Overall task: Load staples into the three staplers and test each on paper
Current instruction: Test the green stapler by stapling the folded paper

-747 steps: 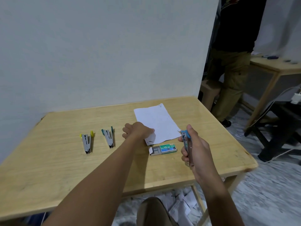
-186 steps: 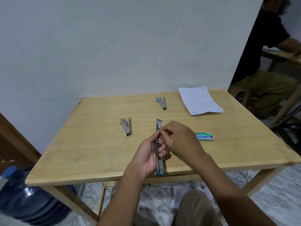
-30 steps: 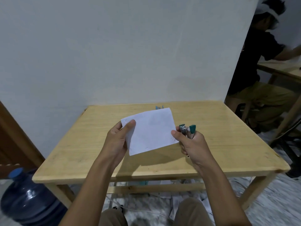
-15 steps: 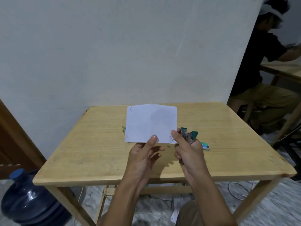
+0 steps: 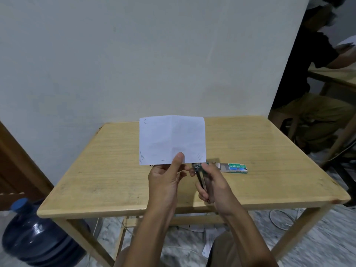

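The left hand (image 5: 165, 182) has its grip closed on the paper (image 5: 171, 139), thumb pressed on the near face at the bottom edge and the other fingers curled behind, so the sheet stands upright above the grip and faces the person. Just right of that grip, the right hand (image 5: 213, 182) is wrapped around the stapler (image 5: 201, 176), which lies lengthwise in the palm; its metal head pokes out past the fingers, right under the sheet's lower right corner, and whether it touches the paper cannot be told. A bit of green plastic shows beside the head. Short dark staple marks sit on the sheet just above the stapler head, more near the lower left corner, one along the bottom edge and one at the top left corner. Beyond the right grip, to its right, the green staple box (image 5: 234, 168) lies flat on the counter (image 5: 96, 180) with its inner tray slid partly out toward the hand. Both hands hover over the counter's near half. Far left and below, a blue water bottle (image 5: 36, 234) stands on the floor; far right, another person (image 5: 317, 93) sits at a second table
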